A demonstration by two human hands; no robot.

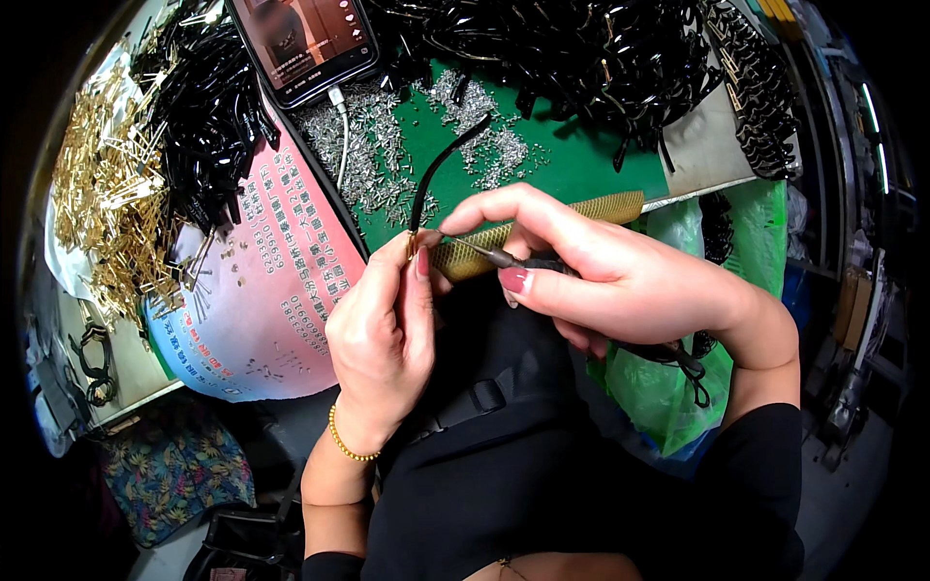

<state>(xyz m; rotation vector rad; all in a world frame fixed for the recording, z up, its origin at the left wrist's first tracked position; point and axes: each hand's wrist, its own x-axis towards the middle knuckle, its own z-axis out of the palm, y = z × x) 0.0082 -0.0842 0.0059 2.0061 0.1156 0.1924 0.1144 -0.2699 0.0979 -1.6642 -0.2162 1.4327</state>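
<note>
My left hand (383, 315) is closed in a pinch on the lower end of a thin black curved piece, apparently an eyeglass temple (426, 184), which stands up from my fingertips. A bit of gold metal shows at the pinched end. My right hand (581, 266) is wrapped round a slim screwdriver (500, 257) with a dark handle, its pointed tip toward the left fingertips. My right index finger reaches to the temple's gold end. Behind the fingers lies a gold mesh-textured bar (605, 207) at the table's near edge. The exact contact at the tip is too small to tell.
Loose silver screws (363, 145) lie on a green mat (581, 160). Black temples are heaped at the back (542, 48) and left (208, 116), beside gold metal parts (107, 194) and a printed sheet (281, 320). A phone (305, 48) with a cable stands behind. Green plastic bags (668, 407) hang right.
</note>
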